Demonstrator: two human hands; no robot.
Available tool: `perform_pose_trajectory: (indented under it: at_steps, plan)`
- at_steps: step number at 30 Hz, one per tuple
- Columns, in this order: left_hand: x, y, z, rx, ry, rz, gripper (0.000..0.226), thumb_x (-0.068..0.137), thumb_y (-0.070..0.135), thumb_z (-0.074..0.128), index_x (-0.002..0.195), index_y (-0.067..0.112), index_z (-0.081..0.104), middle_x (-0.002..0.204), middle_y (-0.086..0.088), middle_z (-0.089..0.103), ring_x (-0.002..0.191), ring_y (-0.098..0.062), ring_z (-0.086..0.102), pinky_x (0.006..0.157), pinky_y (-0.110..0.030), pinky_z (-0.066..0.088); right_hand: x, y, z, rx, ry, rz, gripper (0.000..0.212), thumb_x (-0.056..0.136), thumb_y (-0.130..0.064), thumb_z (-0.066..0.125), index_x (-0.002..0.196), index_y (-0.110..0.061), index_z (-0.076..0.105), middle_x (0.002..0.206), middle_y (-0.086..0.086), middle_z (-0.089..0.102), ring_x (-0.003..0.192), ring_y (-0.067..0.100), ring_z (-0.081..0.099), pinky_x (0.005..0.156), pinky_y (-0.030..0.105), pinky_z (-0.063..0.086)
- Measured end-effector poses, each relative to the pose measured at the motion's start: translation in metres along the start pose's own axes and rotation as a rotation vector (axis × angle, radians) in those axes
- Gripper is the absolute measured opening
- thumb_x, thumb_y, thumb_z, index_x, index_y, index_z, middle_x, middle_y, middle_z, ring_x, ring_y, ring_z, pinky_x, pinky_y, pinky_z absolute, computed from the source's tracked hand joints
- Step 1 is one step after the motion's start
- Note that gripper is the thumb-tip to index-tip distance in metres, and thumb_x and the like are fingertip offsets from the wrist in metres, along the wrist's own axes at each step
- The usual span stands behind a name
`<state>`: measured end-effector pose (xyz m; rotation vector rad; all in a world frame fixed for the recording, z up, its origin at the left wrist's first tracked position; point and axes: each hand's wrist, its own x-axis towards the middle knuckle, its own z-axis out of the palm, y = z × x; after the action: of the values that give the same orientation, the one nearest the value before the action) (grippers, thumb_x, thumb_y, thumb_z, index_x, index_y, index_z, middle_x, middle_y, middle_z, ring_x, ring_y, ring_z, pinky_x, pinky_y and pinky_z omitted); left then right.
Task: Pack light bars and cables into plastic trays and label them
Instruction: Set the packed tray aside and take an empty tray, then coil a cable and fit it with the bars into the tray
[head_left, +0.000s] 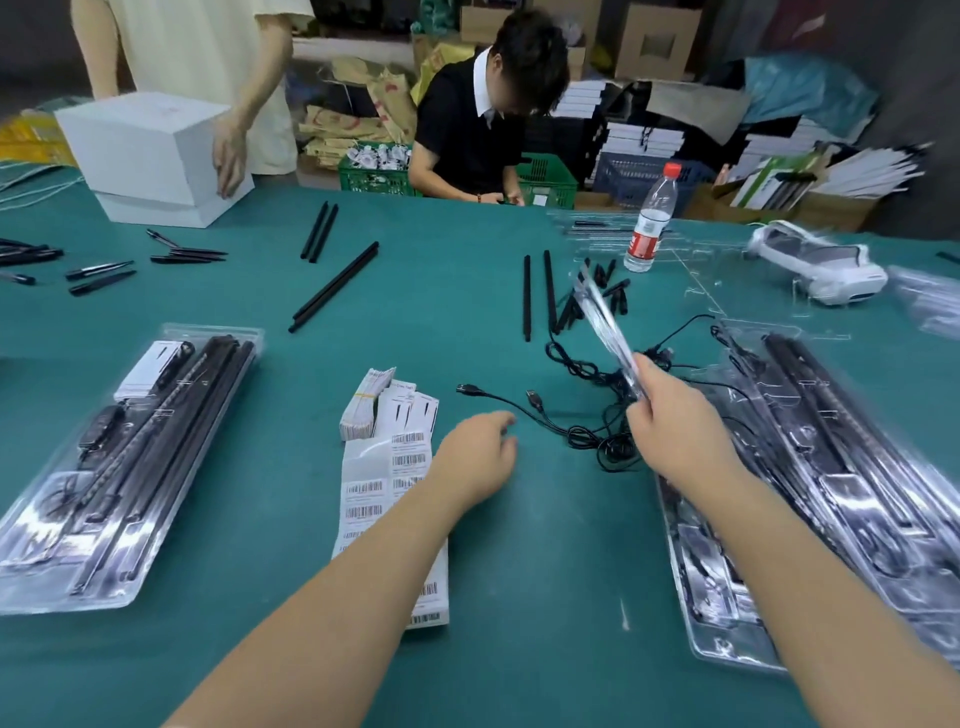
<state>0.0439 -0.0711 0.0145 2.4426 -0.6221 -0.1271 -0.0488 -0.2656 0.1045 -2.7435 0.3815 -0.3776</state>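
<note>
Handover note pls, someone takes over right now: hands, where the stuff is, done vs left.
Right hand: grip on a clear plastic piece, raised over the cable pile.
Left hand: open, hovering beside the barcode label sheet.
Done: packed tray at left; stacked trays at right.
Left: loose light bars and cables to pack; labelling cannot be confirmed.

A green-covered table (249, 364) carries packed plastic trays (124, 467), barcode label sheets (379, 483), tangled black cables (587, 410), loose light bars (335, 286), a water bottle (652, 221) and white boxes (150, 156).
</note>
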Motion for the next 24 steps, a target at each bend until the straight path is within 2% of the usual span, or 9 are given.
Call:
perform_pose_trajectory:
  at_steps: [3, 5, 8, 10, 14, 17, 20, 22, 24]
  plan:
    - [0.009, 0.010, -0.007, -0.508, 0.146, -0.137, 0.071, 0.092, 0.030, 0.067, 0.152, 0.019, 0.032, 0.144, -0.002, 0.051, 0.114, -0.016, 0.059, 0.102, -0.038, 0.048, -0.004, -0.020, -0.018, 0.233, 0.036, -0.051, 0.050, 0.096, -0.009, 0.042, 0.139, -0.033, 0.045, 0.069, 0.002, 0.059, 0.045, 0.006, 0.045, 0.040, 0.020, 0.037]
    - [0.016, 0.017, -0.016, -0.771, 0.133, -0.176, 0.097, 0.083, 0.039, 0.078, 0.157, 0.028, 0.016, 0.157, 0.001, 0.033, 0.133, -0.014, 0.045, 0.110, -0.041, 0.042, -0.009, -0.030, -0.029, 0.348, 0.043, -0.068, 0.055, 0.096, -0.010, 0.042, 0.142, -0.040, 0.044, 0.078, 0.003, 0.066, 0.045, 0.006, 0.045, 0.042, 0.019, 0.041]
    - [0.025, 0.030, -0.029, -0.929, 0.025, -0.116, 0.101, 0.078, 0.046, 0.081, 0.155, 0.042, 0.016, 0.163, 0.012, 0.020, 0.146, -0.007, 0.023, 0.115, -0.038, 0.029, -0.016, -0.047, -0.045, 0.534, 0.030, -0.124, 0.056, 0.095, -0.011, 0.046, 0.138, -0.046, 0.049, 0.105, -0.007, 0.072, 0.070, 0.012, 0.066, 0.068, 0.021, 0.057]
    - [0.028, 0.037, -0.036, -0.939, -0.033, -0.046, 0.077, 0.085, 0.046, 0.074, 0.150, 0.045, 0.032, 0.159, 0.012, 0.028, 0.142, -0.003, 0.026, 0.111, -0.034, 0.029, -0.023, -0.060, -0.056, 0.659, 0.013, -0.183, 0.061, 0.092, -0.012, 0.048, 0.132, -0.057, 0.052, 0.112, -0.020, 0.071, 0.098, 0.018, 0.068, 0.089, 0.033, 0.057]
    - [0.034, 0.046, -0.044, -0.889, 0.057, -0.017, 0.019, 0.098, 0.038, 0.060, 0.117, 0.035, 0.059, 0.140, 0.005, 0.049, 0.129, -0.006, 0.041, 0.095, -0.020, 0.040, -0.030, -0.072, -0.074, 0.742, 0.034, -0.207, 0.059, 0.088, -0.011, 0.049, 0.115, -0.062, 0.061, 0.108, -0.024, 0.072, 0.105, 0.013, 0.068, 0.096, 0.039, 0.055]
    - [0.037, 0.042, -0.051, -0.700, 0.496, -0.212, 0.033, 0.088, 0.030, 0.072, 0.108, 0.020, 0.048, 0.120, -0.001, 0.041, 0.107, -0.016, 0.045, 0.096, -0.030, 0.045, -0.034, -0.070, -0.083, 0.846, 0.004, -0.154, 0.056, 0.088, -0.010, 0.050, 0.138, -0.032, 0.057, 0.121, -0.018, 0.070, 0.113, 0.005, 0.065, 0.101, 0.033, 0.050]
    - [0.035, 0.030, -0.064, -0.489, 0.798, -0.311, 0.068, 0.076, 0.034, 0.081, 0.127, 0.014, 0.041, 0.122, -0.004, 0.036, 0.108, -0.022, 0.035, 0.100, -0.035, 0.035, -0.043, -0.069, -0.089, 0.795, -0.008, -0.192, 0.055, 0.094, -0.005, 0.051, 0.143, -0.031, 0.053, 0.127, -0.019, 0.066, 0.116, 0.004, 0.063, 0.100, 0.031, 0.050]
    - [0.036, 0.023, -0.071, -0.373, 0.680, -0.200, 0.079, 0.078, 0.036, 0.080, 0.142, 0.020, 0.036, 0.137, -0.006, 0.041, 0.124, -0.022, 0.037, 0.107, -0.034, 0.031, -0.047, -0.069, -0.090, 0.794, -0.001, -0.207, 0.056, 0.094, -0.009, 0.052, 0.146, -0.030, 0.050, 0.134, -0.019, 0.062, 0.122, 0.003, 0.059, 0.107, 0.037, 0.046]
    - [0.033, 0.023, -0.077, -0.513, 0.411, -0.018, 0.054, 0.090, 0.022, 0.069, 0.139, 0.019, 0.048, 0.138, -0.001, 0.055, 0.129, -0.018, 0.049, 0.115, -0.041, 0.033, -0.051, -0.074, -0.090, 0.828, -0.006, -0.254, 0.056, 0.091, -0.012, 0.051, 0.142, -0.035, 0.053, 0.131, -0.020, 0.063, 0.121, 0.003, 0.060, 0.105, 0.031, 0.048]
